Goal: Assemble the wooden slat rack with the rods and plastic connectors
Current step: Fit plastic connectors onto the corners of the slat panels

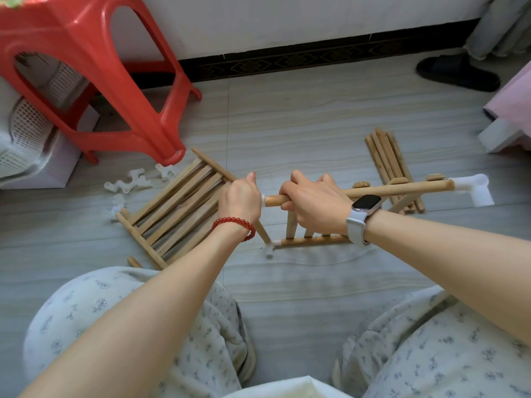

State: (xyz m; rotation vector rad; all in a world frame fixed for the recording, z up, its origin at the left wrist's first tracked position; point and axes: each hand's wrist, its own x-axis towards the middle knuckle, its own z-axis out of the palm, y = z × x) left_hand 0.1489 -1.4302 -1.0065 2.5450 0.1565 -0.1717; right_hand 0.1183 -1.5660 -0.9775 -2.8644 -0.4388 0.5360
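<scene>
My right hand grips the top rod of a slat panel that stands on edge on the floor. A white plastic connector caps that rod's right end. My left hand is closed over the rod's left end, where a bit of white connector shows at my fingers. Below, the panel's bottom rod ends in another white connector, with a short rod rising from it toward my left hand. A second slat panel lies flat to the left.
Several loose rods lie at the right behind the panel. Spare white connectors are scattered by the red plastic stool. A white perforated basket stands at the far left, a black slipper near the wall.
</scene>
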